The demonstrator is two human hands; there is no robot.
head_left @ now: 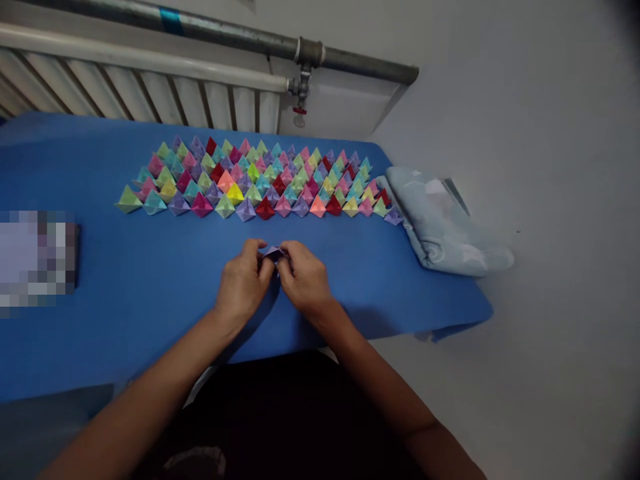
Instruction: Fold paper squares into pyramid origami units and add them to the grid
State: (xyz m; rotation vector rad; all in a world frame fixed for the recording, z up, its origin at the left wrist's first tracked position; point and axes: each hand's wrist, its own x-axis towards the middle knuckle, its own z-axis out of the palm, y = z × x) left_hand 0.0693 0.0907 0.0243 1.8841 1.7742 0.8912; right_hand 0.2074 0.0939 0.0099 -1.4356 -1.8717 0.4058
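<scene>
Between my two hands is a small purple folded paper point(273, 253), mostly covered by the fingers. My left hand point(245, 280) pinches its left side with thumb and fingers. On the other side my right hand point(306, 275) is closed on it in the same way. Both hands are raised over the front part of the blue-covered table point(150, 293). Just beyond them stand rows of folded paper boats point(265, 208) in pink, green, purple, red, yellow and turquoise, packed close together.
A folded light-blue patterned cloth point(440, 223) lies at the table's right end, touching the last boats, against the wall. To the left is a blurred-out object point(37, 260). Behind the table are a white radiator point(190, 100), a metal pipe point(240, 37) and a red-handled valve point(300, 110).
</scene>
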